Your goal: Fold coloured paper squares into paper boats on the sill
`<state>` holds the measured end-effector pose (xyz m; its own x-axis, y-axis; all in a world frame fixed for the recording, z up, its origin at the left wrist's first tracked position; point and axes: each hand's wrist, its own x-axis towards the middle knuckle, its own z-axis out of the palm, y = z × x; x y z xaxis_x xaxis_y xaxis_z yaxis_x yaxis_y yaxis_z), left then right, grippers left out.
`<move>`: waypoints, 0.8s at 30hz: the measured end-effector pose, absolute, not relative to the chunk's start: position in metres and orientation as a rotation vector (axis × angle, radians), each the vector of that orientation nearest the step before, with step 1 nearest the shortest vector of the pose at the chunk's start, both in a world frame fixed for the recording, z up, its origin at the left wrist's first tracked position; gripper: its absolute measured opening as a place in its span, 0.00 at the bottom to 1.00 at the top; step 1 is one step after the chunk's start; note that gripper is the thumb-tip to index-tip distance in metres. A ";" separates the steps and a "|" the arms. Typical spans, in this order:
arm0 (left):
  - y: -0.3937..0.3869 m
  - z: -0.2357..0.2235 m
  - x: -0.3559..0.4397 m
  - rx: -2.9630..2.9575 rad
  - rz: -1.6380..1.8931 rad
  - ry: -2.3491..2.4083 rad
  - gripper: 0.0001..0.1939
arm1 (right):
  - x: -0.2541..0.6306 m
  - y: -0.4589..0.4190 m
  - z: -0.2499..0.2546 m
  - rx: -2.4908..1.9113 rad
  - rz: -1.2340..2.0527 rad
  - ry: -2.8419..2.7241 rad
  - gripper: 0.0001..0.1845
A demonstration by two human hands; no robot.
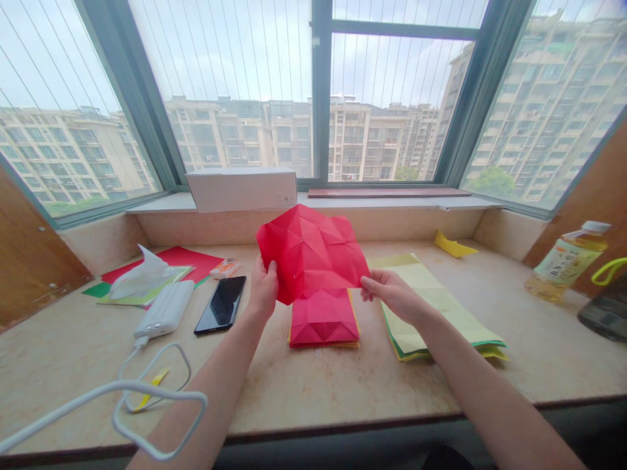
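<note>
A creased red sheet of paper [318, 251] is held up in the air between my two hands, its folds showing as ridges and triangles. My left hand [264, 287] grips its left edge, thumb in front. At the lower right corner, my right hand [385, 290] pinches the sheet between thumb and fingers. Below it on the counter lies a stack of creased red paper [324, 320] with yellow edges showing underneath; the raised sheet hides the stack's far part. To the right is a pile of pale yellow and green sheets [426, 307], partly behind my right forearm.
Left of my hands are a black phone [220, 305], a white power bank [165, 308] with a white cable [161, 395], and a tissue pack [147, 277] on coloured paper. A folded yellow paper piece [454, 245], a drink bottle [565, 261] and a white box [242, 189] stand farther off.
</note>
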<state>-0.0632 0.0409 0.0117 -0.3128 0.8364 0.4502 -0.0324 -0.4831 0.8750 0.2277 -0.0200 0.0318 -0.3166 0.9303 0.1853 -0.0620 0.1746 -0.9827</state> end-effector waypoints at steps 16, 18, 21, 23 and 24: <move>0.042 0.011 -0.068 1.331 1.871 1.244 0.11 | 0.257 -0.010 0.043 -1.279 0.679 -1.358 0.19; 0.041 0.012 -0.070 1.335 1.857 1.256 0.11 | 0.261 -0.009 0.043 -1.270 0.685 -1.389 0.19; 0.038 0.017 -0.068 1.345 1.844 1.222 0.11 | 0.270 -0.006 0.041 -1.207 0.814 -1.403 0.19; 0.035 0.020 -0.064 1.377 1.812 1.190 0.12 | 0.276 -0.005 0.040 -1.122 1.019 -1.393 0.18; 0.033 0.022 -0.062 1.405 1.778 1.185 0.12 | 0.278 -0.005 0.039 -1.074 1.136 -1.385 0.18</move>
